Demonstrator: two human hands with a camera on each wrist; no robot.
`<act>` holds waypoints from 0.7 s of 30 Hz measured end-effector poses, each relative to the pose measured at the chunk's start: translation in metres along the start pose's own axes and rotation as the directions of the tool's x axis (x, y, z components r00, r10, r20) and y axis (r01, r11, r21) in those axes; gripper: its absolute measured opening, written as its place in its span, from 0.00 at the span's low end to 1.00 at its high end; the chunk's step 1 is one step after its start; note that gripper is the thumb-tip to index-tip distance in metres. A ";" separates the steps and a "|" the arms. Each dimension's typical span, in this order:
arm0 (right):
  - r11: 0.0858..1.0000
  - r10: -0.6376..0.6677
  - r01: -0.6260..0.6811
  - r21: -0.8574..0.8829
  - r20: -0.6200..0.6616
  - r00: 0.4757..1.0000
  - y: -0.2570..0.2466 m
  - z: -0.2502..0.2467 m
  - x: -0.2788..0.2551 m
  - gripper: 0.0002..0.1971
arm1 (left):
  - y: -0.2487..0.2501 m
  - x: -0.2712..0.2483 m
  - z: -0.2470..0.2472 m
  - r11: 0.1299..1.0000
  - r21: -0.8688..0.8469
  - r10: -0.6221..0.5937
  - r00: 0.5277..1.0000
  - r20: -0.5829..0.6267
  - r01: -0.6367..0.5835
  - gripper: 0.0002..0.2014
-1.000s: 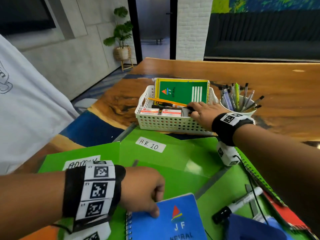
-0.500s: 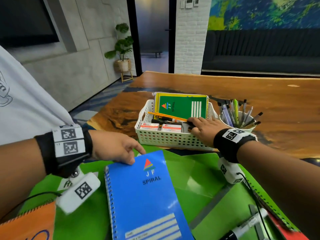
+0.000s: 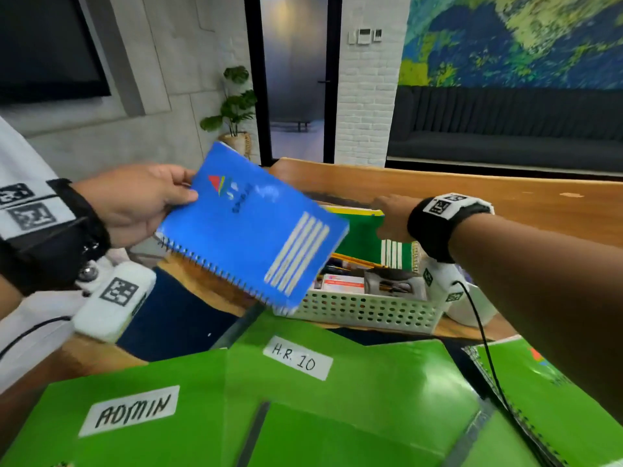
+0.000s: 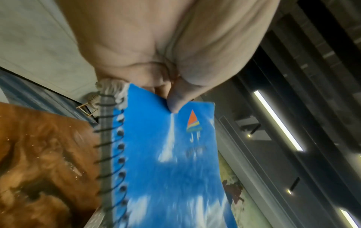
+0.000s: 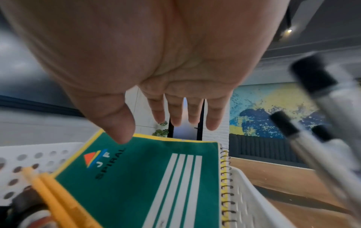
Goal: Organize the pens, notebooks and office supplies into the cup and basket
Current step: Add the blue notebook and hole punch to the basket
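Wood tabletop (image 3: 505, 203) stretches across the middle of the head view, a dark sofa and painted wall behind it. Half a second ago the blue notebook (image 3: 253, 227) lay flat on the green folders (image 3: 354, 399) at the bottom of the frame; now the left hand (image 3: 135, 203) has it lifted at centre left, thumb on the cover and fingers beneath pinching its top edge, spiral side tilted down over the near left corner of the white basket (image 3: 367, 311). That suggests the notebook is about to go in. The right hand (image 3: 391, 214), which had been resting among the basket's contents, is now raised to the right of centre with fingers (image 5: 175, 112) spread and straight, holding nothing, above the green notebook (image 5: 136, 177) propped in the basket. Pens (image 5: 322, 123) blur past at the right wrist view's right edge.
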State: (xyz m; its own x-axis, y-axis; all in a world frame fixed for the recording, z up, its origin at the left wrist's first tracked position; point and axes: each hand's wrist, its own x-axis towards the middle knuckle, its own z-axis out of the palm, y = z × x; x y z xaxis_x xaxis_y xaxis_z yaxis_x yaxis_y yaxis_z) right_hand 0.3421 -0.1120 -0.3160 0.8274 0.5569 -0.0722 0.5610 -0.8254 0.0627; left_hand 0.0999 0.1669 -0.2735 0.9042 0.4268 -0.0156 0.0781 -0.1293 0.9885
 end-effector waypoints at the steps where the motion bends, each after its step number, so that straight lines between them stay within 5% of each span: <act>1: 1.000 0.020 -0.020 0.006 0.002 1.000 -0.001 -0.001 0.007 0.33 | 0.000 0.009 -0.002 0.998 -0.046 0.026 0.997 -0.074 -0.030 0.15; 5: 0.997 0.072 -0.073 0.036 0.017 0.997 -0.010 0.010 0.032 0.36 | 0.004 0.037 0.004 0.970 -0.173 0.103 0.930 -0.354 -0.173 0.17; 10: 0.990 0.105 -0.108 -0.089 -0.034 0.994 -0.015 0.012 0.038 0.33 | -0.001 0.078 0.016 0.975 -0.031 0.168 0.829 -0.533 -0.218 0.17; 14: 0.992 0.028 -0.031 -0.123 -0.026 0.999 -0.015 -0.002 0.029 0.22 | 0.005 0.096 0.052 0.980 0.006 0.173 0.842 -0.511 -0.198 0.13; 17: 0.994 -0.026 0.020 -0.106 -0.060 0.998 -0.009 -0.001 0.021 0.25 | -0.002 0.126 0.075 0.972 -0.047 0.185 0.876 -0.446 -0.229 0.15; 21: 0.980 -0.091 0.050 -0.194 -0.210 0.973 0.001 0.003 0.006 0.28 | -0.026 0.166 0.102 0.992 -0.039 0.104 0.961 -0.257 -0.118 0.20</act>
State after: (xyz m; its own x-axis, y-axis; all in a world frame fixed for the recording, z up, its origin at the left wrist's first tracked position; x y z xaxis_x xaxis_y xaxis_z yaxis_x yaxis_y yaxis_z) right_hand 0.3470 -0.1098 -0.3198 0.7595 0.6368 0.1330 0.5958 -0.7630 0.2507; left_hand 0.2905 0.1496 -0.3172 0.7691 0.6264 0.1268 -0.0460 -0.1436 0.9886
